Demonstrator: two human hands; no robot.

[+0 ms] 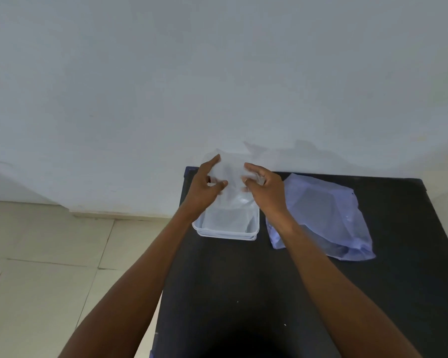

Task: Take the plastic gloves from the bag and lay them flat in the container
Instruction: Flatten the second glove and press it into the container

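Both bare forearms extended forward, converging. Left hand (204, 183) and right hand (265, 186) raised side by side, backs toward camera, fingers curled, thumbs and fingertips pinching one thin translucent plastic glove (230, 174) between them.

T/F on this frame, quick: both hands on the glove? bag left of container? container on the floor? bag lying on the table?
1. Both hands hold the glove. True: left hand and right hand pinch it above the container.
2. The bag lies left of the container. False: it lies to the right.
3. The container sits on the floor. False: it sits on the black table.
4. The bag lies on the table. True.
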